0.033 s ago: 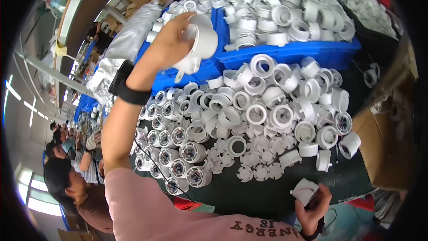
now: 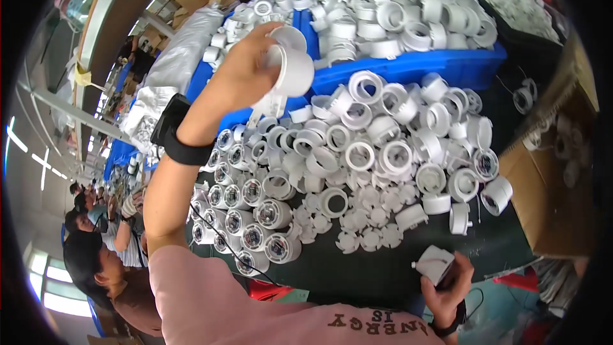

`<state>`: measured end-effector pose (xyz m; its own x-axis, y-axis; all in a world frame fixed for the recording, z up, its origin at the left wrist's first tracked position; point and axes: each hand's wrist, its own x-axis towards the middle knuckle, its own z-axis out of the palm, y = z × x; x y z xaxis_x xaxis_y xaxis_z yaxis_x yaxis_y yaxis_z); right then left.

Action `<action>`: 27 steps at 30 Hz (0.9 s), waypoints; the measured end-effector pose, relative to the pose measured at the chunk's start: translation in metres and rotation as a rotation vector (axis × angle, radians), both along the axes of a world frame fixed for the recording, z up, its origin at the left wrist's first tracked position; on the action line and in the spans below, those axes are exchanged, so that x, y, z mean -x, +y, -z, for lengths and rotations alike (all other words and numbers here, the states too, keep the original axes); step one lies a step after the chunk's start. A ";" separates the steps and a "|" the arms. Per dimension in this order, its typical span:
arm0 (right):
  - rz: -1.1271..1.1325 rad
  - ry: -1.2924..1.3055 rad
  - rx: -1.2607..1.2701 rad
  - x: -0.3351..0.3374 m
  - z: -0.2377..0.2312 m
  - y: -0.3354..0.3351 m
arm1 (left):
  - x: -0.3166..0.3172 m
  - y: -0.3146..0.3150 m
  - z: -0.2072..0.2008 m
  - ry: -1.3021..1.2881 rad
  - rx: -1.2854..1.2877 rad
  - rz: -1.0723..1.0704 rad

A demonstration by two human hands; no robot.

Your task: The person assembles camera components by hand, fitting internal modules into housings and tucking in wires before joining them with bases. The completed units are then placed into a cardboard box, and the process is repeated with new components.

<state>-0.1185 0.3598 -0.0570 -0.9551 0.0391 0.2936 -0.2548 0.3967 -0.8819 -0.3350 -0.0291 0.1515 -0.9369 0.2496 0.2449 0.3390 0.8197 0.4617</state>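
Left hand: the left hand is raised over the far side of the bench, fingers curled around a white housing; part of the grip is hidden behind it.
White housing: off the bench, at the fingertip side of the left hand, in front of the large blue bin. A curved white piece shows just beyond it; whether the two are joined, I cannot tell.
Right hand: the right hand is low at the near edge of the bench, toward its right corner, thumb and fingers closed on a white cup.
White cup: tilted in the right hand, a small peg pointing left, well apart from the white housing.
Handling: both look like moulded plastic, so probably light, stiff and rather slippery; thin rims and small tabs may chip or snap.
Where to hold: around the outer wall, fingers opposed, clear of the tabs and pegs.
Loose white rings: the loose white rings are heaped mid-bench, between the two hands.
Round-faced units: the round-faced units stand packed toward the left edge.
Lobed pieces: the flat lobed pieces lie nearer the near edge.
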 end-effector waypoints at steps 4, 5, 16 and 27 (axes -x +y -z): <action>-0.019 0.034 -0.048 0.007 -0.007 -0.006 | -0.045 0.048 0.047 -0.038 0.209 0.157; 0.006 0.042 -0.033 0.004 -0.005 -0.005 | -0.047 0.060 0.056 -0.036 0.194 0.186; -0.332 -0.292 0.555 -0.001 -0.050 -0.033 | -0.050 0.078 0.081 0.150 0.003 0.099; -0.277 -0.077 0.822 0.067 -0.124 -0.086 | -0.078 0.098 0.093 -0.149 -0.769 0.042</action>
<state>-0.1852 0.2743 0.0666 -0.9776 -0.0267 0.2090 -0.1761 -0.4409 -0.8801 -0.2570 0.0685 0.0585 -0.9670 0.0970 0.2357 0.2525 0.2392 0.9376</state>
